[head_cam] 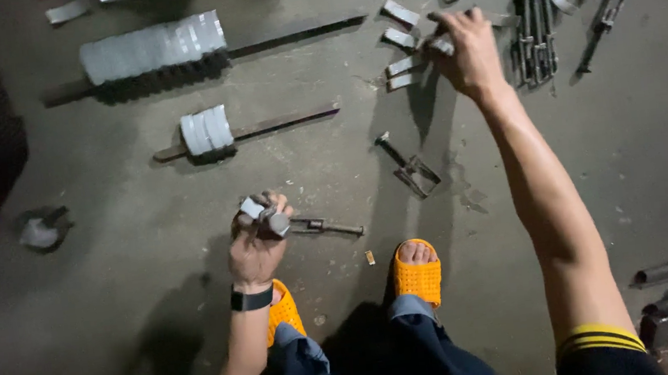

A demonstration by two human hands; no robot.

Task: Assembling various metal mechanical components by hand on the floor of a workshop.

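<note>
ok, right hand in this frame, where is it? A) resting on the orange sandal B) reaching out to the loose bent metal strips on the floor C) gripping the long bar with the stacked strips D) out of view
B: the right hand is stretched forward onto the small bent metal strips lying on the concrete floor, while the left hand holds a small metal piece near the sandals.

Left hand point(256, 245) fisted, held close; right hand point(467, 49) stretched forward, fingers curled

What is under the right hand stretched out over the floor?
The right hand lies on loose bent metal strips scattered on the concrete floor, fingers touching one. Any piece directly beneath the palm is covered. The left hand holds small metal pieces.
</note>
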